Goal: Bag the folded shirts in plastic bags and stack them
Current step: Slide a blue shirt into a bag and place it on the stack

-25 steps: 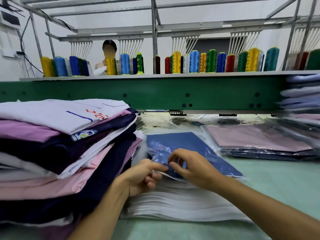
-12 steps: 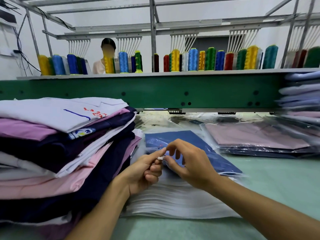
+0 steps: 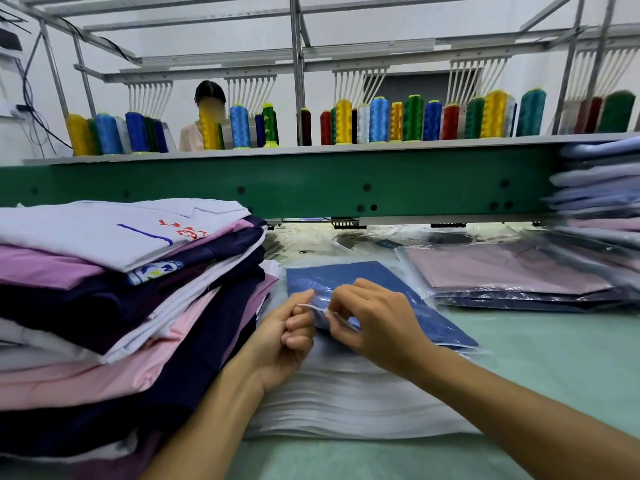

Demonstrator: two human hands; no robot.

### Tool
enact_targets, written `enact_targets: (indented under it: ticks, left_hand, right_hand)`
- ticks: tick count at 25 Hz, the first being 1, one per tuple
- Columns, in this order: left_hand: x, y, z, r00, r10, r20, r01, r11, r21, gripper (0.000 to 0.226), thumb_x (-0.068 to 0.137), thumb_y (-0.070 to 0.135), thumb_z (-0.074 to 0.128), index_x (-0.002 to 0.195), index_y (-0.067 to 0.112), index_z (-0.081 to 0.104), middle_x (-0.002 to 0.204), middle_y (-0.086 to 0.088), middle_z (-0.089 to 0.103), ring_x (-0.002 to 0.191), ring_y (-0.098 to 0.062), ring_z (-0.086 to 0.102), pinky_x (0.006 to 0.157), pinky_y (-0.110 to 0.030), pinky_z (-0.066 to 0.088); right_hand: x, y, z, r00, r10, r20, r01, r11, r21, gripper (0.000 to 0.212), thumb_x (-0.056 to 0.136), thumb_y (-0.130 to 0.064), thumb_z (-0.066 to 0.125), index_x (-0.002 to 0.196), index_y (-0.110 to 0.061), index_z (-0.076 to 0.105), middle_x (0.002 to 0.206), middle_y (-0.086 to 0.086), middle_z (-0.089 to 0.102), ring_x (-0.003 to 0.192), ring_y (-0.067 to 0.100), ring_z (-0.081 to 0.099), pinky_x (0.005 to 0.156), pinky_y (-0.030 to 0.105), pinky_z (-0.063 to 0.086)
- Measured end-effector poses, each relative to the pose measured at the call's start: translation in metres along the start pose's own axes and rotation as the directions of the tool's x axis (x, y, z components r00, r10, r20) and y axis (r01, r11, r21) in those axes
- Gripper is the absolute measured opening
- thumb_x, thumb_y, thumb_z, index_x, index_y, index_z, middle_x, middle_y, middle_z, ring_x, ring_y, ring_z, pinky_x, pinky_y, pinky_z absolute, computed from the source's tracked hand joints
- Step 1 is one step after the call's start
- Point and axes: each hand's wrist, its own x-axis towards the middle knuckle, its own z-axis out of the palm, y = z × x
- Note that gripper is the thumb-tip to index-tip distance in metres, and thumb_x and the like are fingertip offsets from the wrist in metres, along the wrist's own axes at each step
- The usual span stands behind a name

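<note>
A folded blue shirt in a clear plastic bag [image 3: 377, 282] lies on top of a thick stack of flat white plastic bags [image 3: 346, 396]. My left hand [image 3: 284, 334] and my right hand [image 3: 377, 323] meet over the bag's near edge. Between them they pinch a thin white strip [image 3: 313, 308] at the bag's flap. A tall pile of unbagged folded shirts [image 3: 114, 299], white, pink, purple and navy, stands at the left. Bagged shirts [image 3: 512, 275], pink on navy, lie stacked at the right.
A green machine beam [image 3: 311, 185] crosses behind the table, with coloured thread cones [image 3: 412, 117] on its shelf. A person [image 3: 207, 112] stands beyond it. More folded shirts [image 3: 602, 188] are piled at the far right. The pale green table [image 3: 554, 358] shows at the right front.
Both hands have lifted from the bag's near edge and drawn together, now pinching a white strip between them. The view has tilted slightly.
</note>
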Motion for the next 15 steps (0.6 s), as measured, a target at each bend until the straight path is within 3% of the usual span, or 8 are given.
enact_targets:
  ticks: [2,5,8,12,15]
  left_hand:
    - [0.005,0.001,-0.004,0.978,0.167,-0.121,-0.165,0.986,0.031,0.037,0.079,0.024,0.072,0.063,0.02,0.039,0.049,0.006,0.032,0.033,-0.004,0.027,0.032,-0.015,0.032]
    - [0.013,-0.003,-0.006,0.899,0.351,-0.261,-0.335,0.936,0.107,0.044,0.095,0.02,0.062,0.054,0.016,0.048,0.054,-0.002,0.054,0.039,-0.01,0.048,0.05,-0.025,0.055]
    - [0.014,-0.001,-0.01,0.868,0.387,-0.312,-0.389,0.919,0.057,0.054,0.098,0.024,0.06,0.045,0.018,0.054,0.063,-0.005,0.067,0.051,-0.012,0.064,0.064,-0.032,0.061]
    - [0.013,0.002,-0.01,0.853,0.422,-0.306,-0.441,0.897,0.008,0.058,0.1,0.025,0.056,0.043,0.019,0.058,0.064,-0.004,0.068,0.058,-0.012,0.068,0.072,-0.045,0.062]
    - [0.013,0.003,-0.011,0.844,0.415,-0.341,-0.452,0.892,-0.033,0.045,0.101,0.024,0.055,0.057,0.017,0.058,0.068,-0.005,0.069,0.059,-0.011,0.068,0.072,-0.054,0.06]
  right_hand:
    - [-0.001,0.01,-0.003,0.996,0.081,0.033,-0.081,0.997,0.003,0.015,0.085,-0.03,0.067,0.078,-0.024,0.055,0.068,-0.011,0.056,0.068,0.014,0.052,0.045,0.039,0.045]
    - [-0.001,0.024,-0.006,0.985,0.142,0.099,-0.142,0.99,-0.005,0.015,0.084,-0.031,0.067,0.077,-0.026,0.054,0.067,-0.014,0.056,0.071,0.011,0.052,0.049,0.039,0.047]
    - [-0.002,0.036,-0.012,0.973,0.164,0.163,-0.163,0.986,-0.02,0.015,0.083,-0.032,0.067,0.077,-0.025,0.055,0.067,-0.014,0.056,0.072,0.011,0.052,0.053,0.036,0.048]
    - [-0.004,0.062,-0.027,0.949,0.254,0.187,-0.252,0.967,-0.038,0.017,0.082,-0.033,0.07,0.076,-0.026,0.055,0.068,-0.013,0.056,0.07,0.009,0.051,0.058,0.032,0.046]
    - [-0.008,0.082,-0.039,0.934,0.299,0.195,-0.291,0.954,-0.07,0.018,0.08,-0.031,0.07,0.074,-0.028,0.053,0.068,-0.012,0.058,0.069,0.011,0.053,0.059,0.031,0.047]
